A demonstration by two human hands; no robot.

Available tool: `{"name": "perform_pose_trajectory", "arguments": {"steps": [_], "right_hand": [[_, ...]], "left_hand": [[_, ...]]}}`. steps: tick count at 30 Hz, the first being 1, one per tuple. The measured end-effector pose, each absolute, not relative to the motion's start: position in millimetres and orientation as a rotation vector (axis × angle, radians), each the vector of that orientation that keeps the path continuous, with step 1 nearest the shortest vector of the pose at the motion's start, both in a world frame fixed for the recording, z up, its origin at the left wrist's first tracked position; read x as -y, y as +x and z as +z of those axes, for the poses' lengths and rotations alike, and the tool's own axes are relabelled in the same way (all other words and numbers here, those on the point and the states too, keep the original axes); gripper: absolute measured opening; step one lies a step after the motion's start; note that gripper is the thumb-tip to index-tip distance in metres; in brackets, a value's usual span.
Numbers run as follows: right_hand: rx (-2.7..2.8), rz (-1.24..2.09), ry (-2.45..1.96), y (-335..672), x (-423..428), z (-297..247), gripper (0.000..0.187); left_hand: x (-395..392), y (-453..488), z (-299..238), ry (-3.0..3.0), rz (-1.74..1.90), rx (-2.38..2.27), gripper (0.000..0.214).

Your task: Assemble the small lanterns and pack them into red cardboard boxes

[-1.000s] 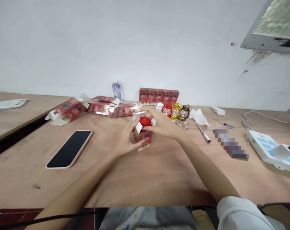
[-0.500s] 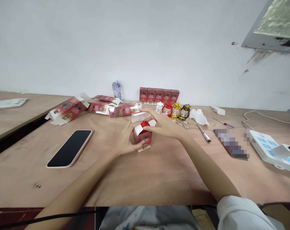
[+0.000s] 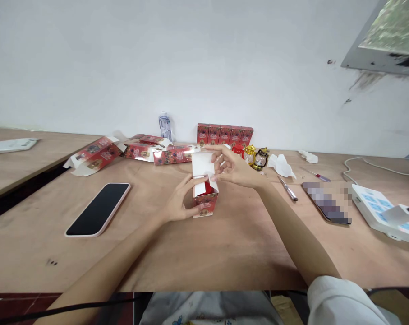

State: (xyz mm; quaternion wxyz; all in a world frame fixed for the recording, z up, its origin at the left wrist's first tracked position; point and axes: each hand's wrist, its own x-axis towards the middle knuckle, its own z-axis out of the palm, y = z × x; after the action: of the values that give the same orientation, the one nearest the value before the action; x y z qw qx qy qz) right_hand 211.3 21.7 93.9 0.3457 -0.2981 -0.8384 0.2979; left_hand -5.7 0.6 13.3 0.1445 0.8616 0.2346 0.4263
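A small red printed box (image 3: pixel 207 206) stands on the table with its white top flap (image 3: pixel 203 163) raised. My left hand (image 3: pixel 181 198) is closed around the box's left side, thumb across the front and fingers along the upper edge. Inside the box a red object (image 3: pixel 208 188) shows, partly hidden by white flaps. Beside the raised flap is my right hand (image 3: pixel 236 168), fingers apart and half bent, its thumb at the right side flap. Behind it stand a red (image 3: pixel 237 150), a gold (image 3: pixel 249 153) and a dark bronze mini lantern (image 3: pixel 261 158).
Several closed red boxes (image 3: pixel 224 135) line the wall near a bottle (image 3: pixel 164 127). Opened cartons (image 3: pixel 99 155) lie back left. A phone (image 3: pixel 99 210) is on the left. To the right are crumpled paper (image 3: pixel 281 165), a silver pen-like tool (image 3: pixel 287 188), a screwdriver (image 3: pixel 321 177) and a power strip (image 3: pixel 373 203).
My right hand has lifted off the red object and shifted right and back. The box has turned and moved slightly nearer, its top flap now more upright. My left hand still holds it.
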Motion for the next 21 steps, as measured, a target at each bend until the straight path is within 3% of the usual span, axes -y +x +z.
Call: {"name": "perform_pose_trajectory", "arguments": {"steps": [3,5,9,11,17,21], "right_hand": [[2.113,0.636,-0.822,205,-22,91,0.085],[2.124,0.624,-0.813,203,-20,91,0.086],[2.339,0.755,-0.741,201,-15,95,0.059],[2.418,0.791,-0.720,202,-13,97,0.048],[2.602,0.822,-0.580,203,-3,107,0.057],[2.667,0.810,-0.629,198,-4,103,0.048]], "left_hand": [[-1,-5,9,2.481,1.259,-0.670,0.062],[-1,-5,5,2.487,1.305,-0.676,0.064],[-1,-4,0,2.491,1.386,-0.710,0.075],[-2,-4,1,2.526,1.340,-0.697,0.070],[-5,-8,10,2.502,1.224,-0.768,0.052],[-5,-9,6,2.516,1.203,-0.873,0.046]]}}
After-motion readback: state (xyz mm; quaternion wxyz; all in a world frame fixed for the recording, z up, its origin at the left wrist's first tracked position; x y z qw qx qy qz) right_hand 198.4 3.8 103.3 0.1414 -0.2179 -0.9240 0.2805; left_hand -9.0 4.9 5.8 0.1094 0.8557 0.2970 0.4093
